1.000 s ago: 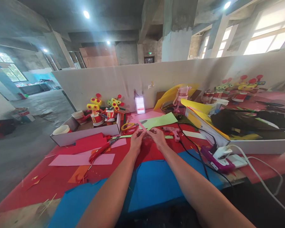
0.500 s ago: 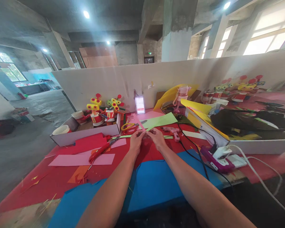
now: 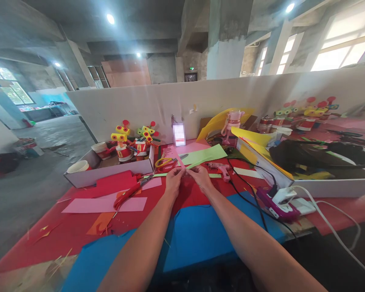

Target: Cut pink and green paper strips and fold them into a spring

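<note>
My left hand (image 3: 174, 181) is closed in a pinch at the near end of a pink paper strip (image 3: 179, 157), which points away from me. Right beside it, my right hand (image 3: 200, 178) pinches a green paper strip (image 3: 195, 163) that slants up to the right. The two strips meet at my fingertips; how they are joined is hidden. Yellow-handled scissors (image 3: 163, 162) lie beyond my left hand, and red-handled scissors (image 3: 127, 195) lie to its left. A pink glue gun (image 3: 222, 168) rests to the right of my right hand.
A tray (image 3: 115, 173) at left holds paper-cup robot figures (image 3: 123, 146) and cups. Pink paper (image 3: 82, 205) and blue sheets (image 3: 200, 231) cover the red table. At right are a purple power strip (image 3: 273, 207), black cords and a white box (image 3: 334, 188). A partition (image 3: 158, 97) stands behind.
My hands stay almost in place over the table. The fingertips shift slightly where the pink and green strips meet.
</note>
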Action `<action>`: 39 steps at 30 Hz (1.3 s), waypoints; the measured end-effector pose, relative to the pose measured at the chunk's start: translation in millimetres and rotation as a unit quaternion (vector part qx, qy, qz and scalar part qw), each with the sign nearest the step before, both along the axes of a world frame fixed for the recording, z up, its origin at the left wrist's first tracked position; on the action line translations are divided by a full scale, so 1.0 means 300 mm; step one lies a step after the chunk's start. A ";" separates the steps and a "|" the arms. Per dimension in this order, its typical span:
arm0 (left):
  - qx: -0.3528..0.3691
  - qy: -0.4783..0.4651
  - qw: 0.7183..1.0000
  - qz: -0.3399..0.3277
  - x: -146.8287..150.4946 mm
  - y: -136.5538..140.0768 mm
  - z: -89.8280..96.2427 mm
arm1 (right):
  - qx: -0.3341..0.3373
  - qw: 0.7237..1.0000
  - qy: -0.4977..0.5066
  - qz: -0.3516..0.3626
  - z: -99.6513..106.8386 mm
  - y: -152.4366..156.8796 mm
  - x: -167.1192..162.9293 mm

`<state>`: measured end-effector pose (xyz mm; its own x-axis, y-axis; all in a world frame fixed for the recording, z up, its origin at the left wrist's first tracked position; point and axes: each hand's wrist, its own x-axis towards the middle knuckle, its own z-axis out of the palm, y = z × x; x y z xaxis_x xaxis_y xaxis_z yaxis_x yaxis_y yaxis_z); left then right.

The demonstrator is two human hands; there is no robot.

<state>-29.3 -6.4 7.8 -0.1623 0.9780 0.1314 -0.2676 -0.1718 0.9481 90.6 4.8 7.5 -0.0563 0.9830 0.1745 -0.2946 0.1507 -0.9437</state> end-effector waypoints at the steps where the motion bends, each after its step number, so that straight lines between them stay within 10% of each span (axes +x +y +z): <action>1: 0.001 -0.006 1.000 0.003 -0.001 0.000 0.000 | -0.003 1.000 0.013 0.016 0.002 0.001 0.002; 18: -0.006 0.016 1.000 0.016 -0.003 -0.004 -0.005 | -0.051 0.989 0.099 0.102 -0.012 0.007 0.018; 39: 0.018 -0.026 0.998 -0.057 0.019 -0.023 0.017 | -0.063 0.993 0.098 0.030 0.008 0.002 0.017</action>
